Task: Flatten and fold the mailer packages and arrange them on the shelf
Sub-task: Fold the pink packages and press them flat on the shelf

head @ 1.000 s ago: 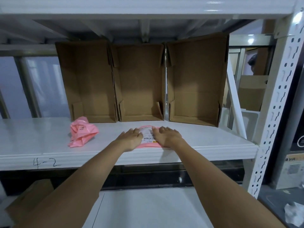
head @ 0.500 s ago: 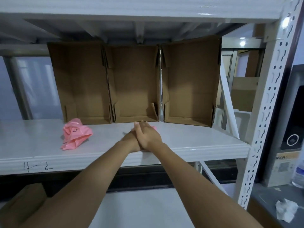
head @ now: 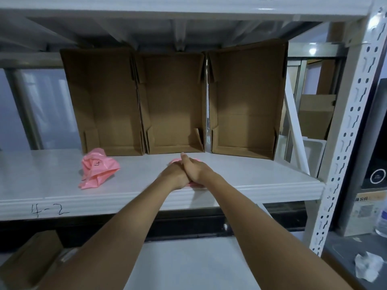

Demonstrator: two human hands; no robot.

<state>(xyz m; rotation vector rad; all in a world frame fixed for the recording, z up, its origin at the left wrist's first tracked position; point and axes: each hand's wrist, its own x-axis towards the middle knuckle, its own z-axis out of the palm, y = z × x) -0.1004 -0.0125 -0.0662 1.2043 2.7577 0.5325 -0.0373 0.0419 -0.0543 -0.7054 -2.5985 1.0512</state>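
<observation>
I press both hands, left hand (head: 174, 174) under right hand (head: 193, 169), flat on one folded mailer (head: 175, 161); the crumpled mailer (head: 97, 167) at nine o'clock waits.

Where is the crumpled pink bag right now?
In the head view, the crumpled pink mailer lies on the white shelf, left of the hands, just in front of the leftmost cardboard box.

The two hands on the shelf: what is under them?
A pink mailer lies under the left hand and right hand, on the white shelf. Only its pink edges show beside them. The hands cover the rest, so its fold cannot be seen.
</observation>
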